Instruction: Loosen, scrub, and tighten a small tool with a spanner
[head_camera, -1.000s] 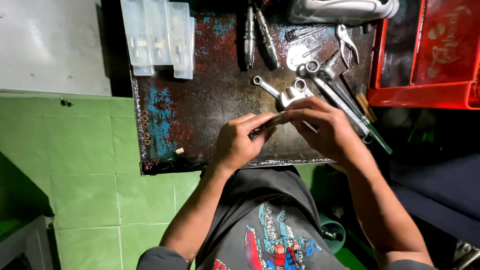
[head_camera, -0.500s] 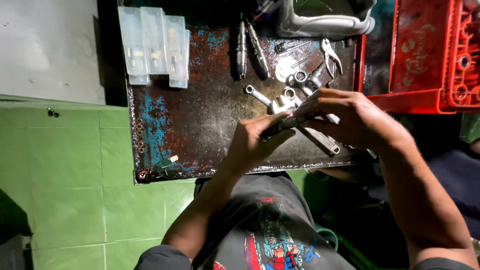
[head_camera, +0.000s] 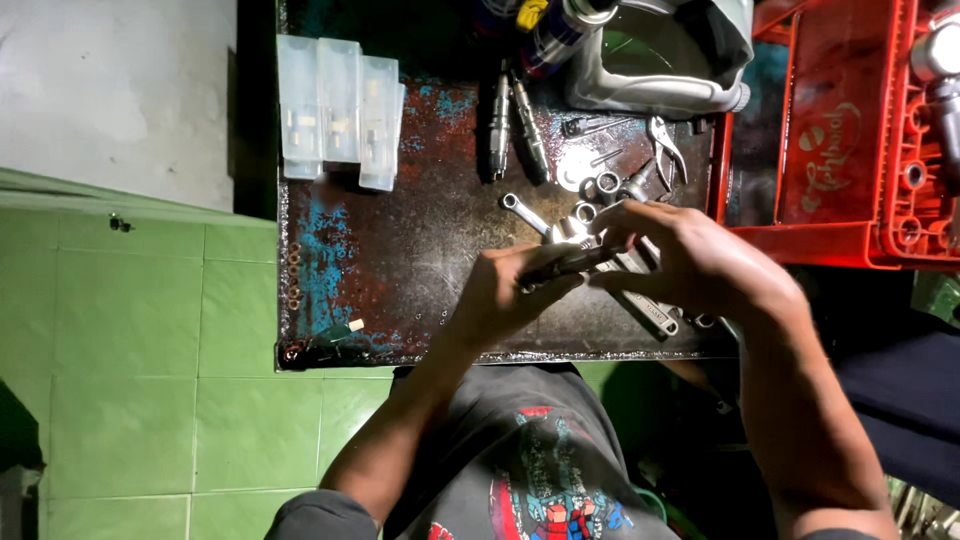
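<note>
Hands over rusty tray, left and right both gripping one dark slim rod held level between them, above wrenches, near two injectors, pliers, clear boxes and red crate.

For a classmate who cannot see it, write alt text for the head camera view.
Both hands, left hand and right hand, hold a slim dark metal part over a rusty, blue-flecked metal tray. Wrenches, pliers and clear plastic boxes lie on it; a red crate stands at right.
</note>
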